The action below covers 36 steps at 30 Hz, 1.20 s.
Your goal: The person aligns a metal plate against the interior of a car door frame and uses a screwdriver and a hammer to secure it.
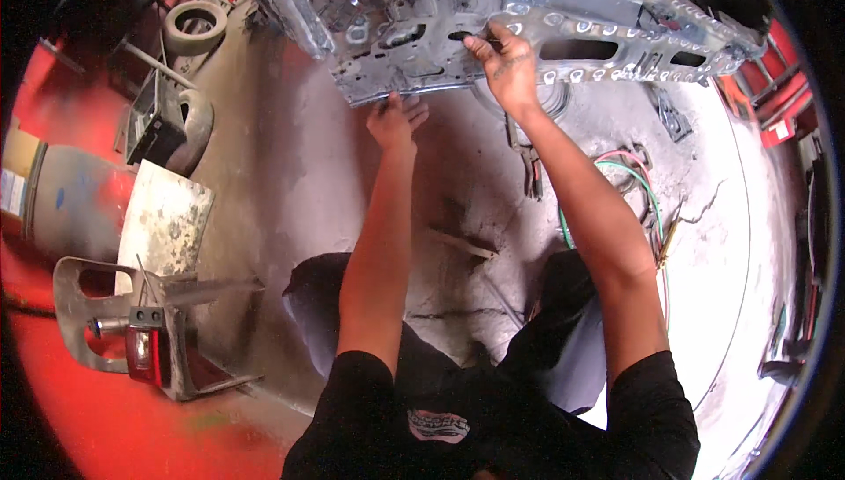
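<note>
A bare silver metal car body panel (493, 73), pierced by several slots and round holes, spans the top of the view. My left hand (398, 119) is at its lower left edge, with fingers apart and the fingertips touching or very close to the rim. Against the panel's middle, beside a dark oval hole, is my right hand (510, 62). Its thumb and fingers are closed together. Whatever they may pinch is too small or hidden to make out.
Green and red hoses (647, 183) lie on the floor to the right. On the left stand a plastic chair (79, 339) with a red tail light (146, 352), a worn pale panel (167, 216), a black crate (157, 119) and a tire (195, 29).
</note>
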Each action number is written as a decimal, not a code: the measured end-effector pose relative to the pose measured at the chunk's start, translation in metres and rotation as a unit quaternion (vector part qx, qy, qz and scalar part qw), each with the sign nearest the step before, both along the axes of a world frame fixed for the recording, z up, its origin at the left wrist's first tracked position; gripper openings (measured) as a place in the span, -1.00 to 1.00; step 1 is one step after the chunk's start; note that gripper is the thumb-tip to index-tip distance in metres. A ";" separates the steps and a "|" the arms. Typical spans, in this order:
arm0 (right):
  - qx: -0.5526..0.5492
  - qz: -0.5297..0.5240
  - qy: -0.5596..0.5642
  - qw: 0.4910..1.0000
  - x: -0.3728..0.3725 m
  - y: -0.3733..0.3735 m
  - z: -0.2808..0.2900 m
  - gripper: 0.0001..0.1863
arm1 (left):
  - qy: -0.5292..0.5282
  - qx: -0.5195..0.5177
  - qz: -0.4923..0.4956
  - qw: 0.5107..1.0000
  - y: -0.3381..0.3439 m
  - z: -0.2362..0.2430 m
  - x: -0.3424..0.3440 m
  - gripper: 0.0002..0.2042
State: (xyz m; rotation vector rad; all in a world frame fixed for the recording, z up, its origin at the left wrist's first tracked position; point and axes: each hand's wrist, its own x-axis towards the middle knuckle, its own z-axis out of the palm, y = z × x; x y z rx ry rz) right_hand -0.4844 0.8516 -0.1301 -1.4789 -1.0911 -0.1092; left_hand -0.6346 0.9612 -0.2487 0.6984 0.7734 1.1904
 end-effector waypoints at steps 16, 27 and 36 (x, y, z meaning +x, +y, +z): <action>-0.026 0.001 0.023 0.999 -0.003 -0.006 0.004 -0.68 | 0.014 0.006 -0.003 1.000 0.004 -0.006 -0.002 -0.66; -0.055 0.015 0.063 0.996 -0.003 -0.017 0.004 -0.72 | 0.010 0.007 -0.047 0.999 0.009 -0.011 -0.008 -0.60; -0.030 0.002 0.016 0.999 -0.007 -0.011 0.012 -0.73 | 0.011 -0.003 -0.047 0.999 0.007 -0.006 -0.007 -0.62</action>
